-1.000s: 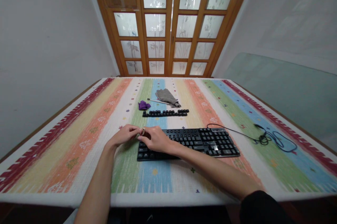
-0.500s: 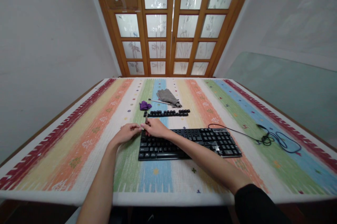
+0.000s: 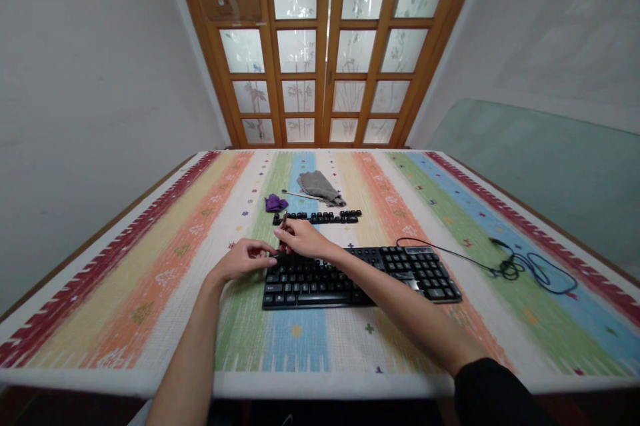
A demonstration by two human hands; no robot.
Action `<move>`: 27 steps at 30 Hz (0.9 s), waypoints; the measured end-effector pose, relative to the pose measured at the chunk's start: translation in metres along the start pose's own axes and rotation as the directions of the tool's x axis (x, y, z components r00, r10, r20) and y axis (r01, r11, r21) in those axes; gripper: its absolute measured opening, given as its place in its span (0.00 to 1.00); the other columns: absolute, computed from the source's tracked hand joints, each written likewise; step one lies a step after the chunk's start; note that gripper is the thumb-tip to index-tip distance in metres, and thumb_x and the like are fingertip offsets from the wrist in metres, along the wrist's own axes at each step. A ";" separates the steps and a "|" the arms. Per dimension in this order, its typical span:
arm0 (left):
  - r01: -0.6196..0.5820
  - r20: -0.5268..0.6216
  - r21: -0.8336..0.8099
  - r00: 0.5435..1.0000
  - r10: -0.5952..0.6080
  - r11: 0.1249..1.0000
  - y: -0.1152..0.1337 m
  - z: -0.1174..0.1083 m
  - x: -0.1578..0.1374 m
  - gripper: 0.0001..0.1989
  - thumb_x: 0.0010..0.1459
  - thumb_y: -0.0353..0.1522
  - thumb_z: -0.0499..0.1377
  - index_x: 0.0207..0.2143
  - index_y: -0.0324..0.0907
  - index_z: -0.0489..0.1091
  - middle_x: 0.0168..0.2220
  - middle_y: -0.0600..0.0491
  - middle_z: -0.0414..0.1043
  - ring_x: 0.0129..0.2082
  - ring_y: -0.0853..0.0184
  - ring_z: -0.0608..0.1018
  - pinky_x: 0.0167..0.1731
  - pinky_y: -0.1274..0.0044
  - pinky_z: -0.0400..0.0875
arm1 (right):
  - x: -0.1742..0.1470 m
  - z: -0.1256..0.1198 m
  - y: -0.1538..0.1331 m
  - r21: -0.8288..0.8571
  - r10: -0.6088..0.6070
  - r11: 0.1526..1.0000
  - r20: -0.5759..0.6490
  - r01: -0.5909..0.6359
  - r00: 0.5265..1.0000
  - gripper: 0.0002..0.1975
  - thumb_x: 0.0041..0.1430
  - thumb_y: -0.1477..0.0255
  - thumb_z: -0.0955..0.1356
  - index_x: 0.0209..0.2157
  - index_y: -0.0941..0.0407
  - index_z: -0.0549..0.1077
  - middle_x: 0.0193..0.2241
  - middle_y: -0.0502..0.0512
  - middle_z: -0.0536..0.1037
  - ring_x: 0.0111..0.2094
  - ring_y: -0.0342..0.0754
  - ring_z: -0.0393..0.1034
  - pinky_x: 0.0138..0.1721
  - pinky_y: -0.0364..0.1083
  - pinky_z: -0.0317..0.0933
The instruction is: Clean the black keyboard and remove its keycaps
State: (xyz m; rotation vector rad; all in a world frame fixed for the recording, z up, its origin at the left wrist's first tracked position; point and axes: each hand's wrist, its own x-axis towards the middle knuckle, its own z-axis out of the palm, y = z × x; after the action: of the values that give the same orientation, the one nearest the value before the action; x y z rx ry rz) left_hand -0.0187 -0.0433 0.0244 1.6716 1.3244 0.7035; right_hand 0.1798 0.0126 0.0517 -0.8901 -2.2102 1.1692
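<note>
A black keyboard [image 3: 330,296] lies on the striped tablecloth, with part of its upper rows bare of keycaps. My right hand [image 3: 300,239] is closed round a slim brownish stick-like tool [image 3: 285,218], held upright over the keyboard's upper left; its lower end is hidden by the fingers. At the keyboard's upper left corner is my left hand [image 3: 245,258], its thumb and index fingertip close together; whatever is between them cannot be made out. Just beyond the keyboard, loose black keycaps [image 3: 327,217] stand in rows.
Behind the keycaps lie a crumpled purple cloth [image 3: 276,203], a thin white stick with a dark tip [image 3: 303,195] and a folded grey cloth [image 3: 320,186]. The keyboard's cable [image 3: 510,269] coils on the right. Wooden glazed doors [image 3: 325,79] stand beyond the table.
My right hand has shifted slightly right, with the tool in it. My left hand has come down and right onto the keyboard's corner, away from the right fingertips.
</note>
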 end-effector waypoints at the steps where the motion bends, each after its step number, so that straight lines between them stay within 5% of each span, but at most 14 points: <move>1: -0.003 -0.018 0.014 1.000 0.003 1.000 0.000 0.000 0.000 0.20 0.46 0.44 0.66 0.34 0.35 0.78 0.18 0.58 0.64 0.21 0.72 0.65 0.22 0.80 0.58 | 0.000 0.000 0.001 -0.001 -0.010 1.000 0.001 0.010 1.000 0.10 0.66 0.69 0.63 0.32 0.59 0.68 0.22 0.50 0.75 0.21 0.43 0.70 0.28 0.41 0.60; 7: -0.022 -0.123 0.040 0.992 0.027 0.999 0.000 0.001 0.001 0.20 0.46 0.44 0.65 0.32 0.35 0.79 0.16 0.58 0.63 0.19 0.74 0.63 0.19 0.81 0.55 | -0.005 -0.001 0.003 -0.053 -0.019 0.999 -0.097 0.014 0.995 0.11 0.66 0.70 0.63 0.30 0.58 0.68 0.23 0.51 0.76 0.23 0.42 0.70 0.31 0.41 0.60; 16: -0.050 -0.219 0.029 0.974 0.056 0.998 0.005 0.007 0.002 0.20 0.46 0.45 0.64 0.31 0.36 0.78 0.18 0.56 0.67 0.19 0.73 0.62 0.18 0.81 0.54 | -0.015 -0.005 0.007 0.141 0.074 0.989 -0.165 -0.051 0.983 0.10 0.67 0.70 0.62 0.33 0.59 0.68 0.24 0.52 0.77 0.21 0.41 0.70 0.27 0.40 0.61; 23: -0.039 -0.184 0.016 0.982 0.042 0.999 0.004 0.009 0.006 0.19 0.46 0.44 0.64 0.32 0.37 0.78 0.16 0.60 0.61 0.18 0.74 0.60 0.19 0.80 0.53 | -0.021 -0.008 0.004 -0.257 -0.120 0.963 -0.138 0.081 0.983 0.07 0.67 0.71 0.63 0.36 0.60 0.69 0.29 0.56 0.78 0.30 0.46 0.72 0.33 0.42 0.59; 27: -0.047 -0.278 0.062 0.959 0.062 0.997 -0.001 0.008 0.007 0.20 0.47 0.46 0.63 0.34 0.37 0.78 0.17 0.59 0.62 0.18 0.73 0.61 0.19 0.80 0.54 | -0.024 -0.010 0.005 -0.445 -0.124 0.892 -0.073 0.079 0.990 0.09 0.66 0.69 0.65 0.38 0.61 0.70 0.33 0.60 0.78 0.34 0.49 0.73 0.35 0.43 0.57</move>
State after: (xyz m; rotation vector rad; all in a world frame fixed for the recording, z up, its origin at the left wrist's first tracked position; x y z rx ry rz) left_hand -0.0110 -0.0384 0.0190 1.7030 1.5092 0.9724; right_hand 0.2045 0.0028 0.0500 -0.9654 -2.4477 0.5621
